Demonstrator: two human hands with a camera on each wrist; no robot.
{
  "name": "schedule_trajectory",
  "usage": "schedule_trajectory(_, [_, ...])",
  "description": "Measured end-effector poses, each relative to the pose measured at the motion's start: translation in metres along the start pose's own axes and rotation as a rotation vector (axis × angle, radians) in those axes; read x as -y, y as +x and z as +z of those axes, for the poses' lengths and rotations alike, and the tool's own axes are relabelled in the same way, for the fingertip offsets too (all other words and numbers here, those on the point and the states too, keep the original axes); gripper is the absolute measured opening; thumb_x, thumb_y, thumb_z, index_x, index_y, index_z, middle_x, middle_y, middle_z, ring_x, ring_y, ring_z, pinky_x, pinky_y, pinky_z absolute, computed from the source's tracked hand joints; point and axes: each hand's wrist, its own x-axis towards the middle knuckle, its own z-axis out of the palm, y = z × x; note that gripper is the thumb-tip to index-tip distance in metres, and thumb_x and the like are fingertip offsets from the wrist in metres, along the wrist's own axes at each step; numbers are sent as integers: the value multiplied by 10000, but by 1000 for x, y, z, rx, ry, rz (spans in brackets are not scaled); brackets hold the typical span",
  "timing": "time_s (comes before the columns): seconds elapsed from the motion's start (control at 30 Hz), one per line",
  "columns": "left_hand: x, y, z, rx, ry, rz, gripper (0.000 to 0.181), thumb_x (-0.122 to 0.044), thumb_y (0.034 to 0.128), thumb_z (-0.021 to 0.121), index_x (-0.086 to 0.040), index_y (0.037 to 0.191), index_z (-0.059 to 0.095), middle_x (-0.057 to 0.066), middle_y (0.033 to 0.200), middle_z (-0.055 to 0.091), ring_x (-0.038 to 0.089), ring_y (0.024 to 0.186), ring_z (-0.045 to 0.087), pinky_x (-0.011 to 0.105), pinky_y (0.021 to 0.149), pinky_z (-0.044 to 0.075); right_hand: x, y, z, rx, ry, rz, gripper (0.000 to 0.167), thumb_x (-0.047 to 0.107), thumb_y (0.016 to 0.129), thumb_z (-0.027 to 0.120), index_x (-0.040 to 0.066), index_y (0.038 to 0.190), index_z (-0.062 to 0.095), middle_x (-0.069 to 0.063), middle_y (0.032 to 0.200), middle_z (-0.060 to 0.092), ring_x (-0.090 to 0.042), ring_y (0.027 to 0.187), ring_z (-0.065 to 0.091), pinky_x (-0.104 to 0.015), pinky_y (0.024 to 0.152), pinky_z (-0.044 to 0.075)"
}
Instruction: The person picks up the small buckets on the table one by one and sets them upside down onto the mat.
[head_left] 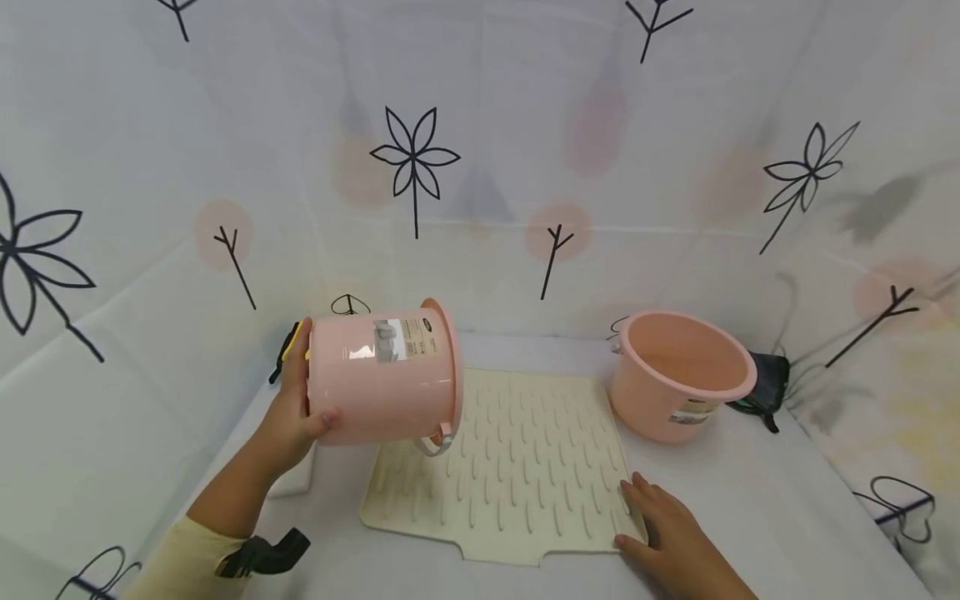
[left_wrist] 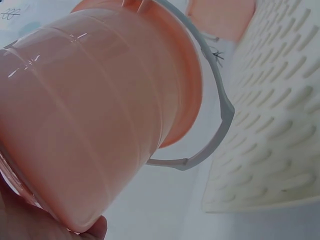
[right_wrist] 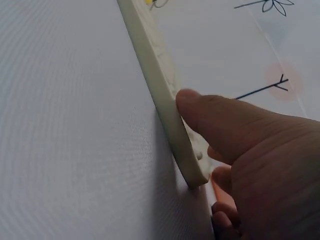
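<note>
My left hand (head_left: 283,425) grips a pink plastic bucket (head_left: 367,400) by its base, thumb on the side wall. The bucket is tipped on its side above the table, mouth toward the right, and its grey handle (left_wrist: 226,112) hangs loose. Beneath and right of it lies a cream mat (head_left: 517,458) with rows of raised ridges and a tab at its near edge, like a dish drying mat. At the mat's near right corner, my right hand (head_left: 671,533) holds the edge between thumb and fingers. Part of those fingers is hidden in the right wrist view.
A second pink bucket (head_left: 645,400) stands upright at the right, beyond the mat. Behind it sits a dark object (head_left: 768,383). A white flat thing (head_left: 296,475) and a black-and-yellow item (head_left: 288,346) are partly hidden behind my left arm and hand. Patterned cloth (head_left: 480,167) hangs at the back.
</note>
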Motion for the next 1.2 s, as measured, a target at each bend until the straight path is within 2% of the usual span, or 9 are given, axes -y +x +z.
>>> schedule_trajectory(0.2, [-4,9,-12,26,32,-26,1105,-382,885,694,-418,1660,-93,171,1579,256,347,1222,464,301,841,546,-2,-2,-3,6,5,-47,1019,684,792,780,94,1569,486,-204,1697,285,-593,1497,232,-794,1084,305])
schedule_trajectory(0.4, [-11,16,-26,29,124,-43,1141,-291,851,707,-403,1666,-84,164,1649,110,438,1276,418,496,868,550,-4,-1,-3,18,24,-58,1021,669,776,807,122,1576,485,-186,1703,282,-591,1503,217,-802,1071,310])
schedule_trajectory(0.5, [-15,18,-32,24,176,-45,1138,-295,844,705,-377,1675,-69,182,1645,106,471,1295,390,597,893,525,-5,1,-3,32,32,-59,1033,656,760,830,130,1579,482,-189,1703,281,-595,1505,207,-807,1070,303])
schedule_trajectory(0.6, [-17,20,-35,27,210,-54,1127,-310,847,700,-385,1675,-62,194,1648,108,479,1323,357,646,918,500,-5,3,-3,47,38,-30,1051,663,743,837,140,1582,479,-184,1708,270,-594,1507,197,-813,1069,295])
schedule_trajectory(0.77, [-14,23,-38,60,231,-66,1124,-357,865,711,-423,1665,-75,209,1660,87,489,1332,348,669,927,499,-4,7,0,74,35,23,1081,668,727,845,147,1592,462,-164,1718,239,-595,1510,181,-817,1065,298])
schedule_trajectory(1.0, [-15,25,-42,112,263,-53,1146,-391,855,741,-391,1675,-59,222,1645,92,488,1338,329,705,938,470,-4,5,2,63,9,-24,1049,634,775,821,121,1604,435,-173,1717,232,-605,1510,171,-805,1090,282])
schedule_trajectory(1.2, [-21,30,-45,123,306,-59,1131,-350,852,736,-366,1684,-30,229,1647,113,487,1359,318,712,949,455,-5,3,0,63,0,-52,1023,633,818,767,98,1613,407,-187,1719,209,-607,1510,164,-790,1111,268])
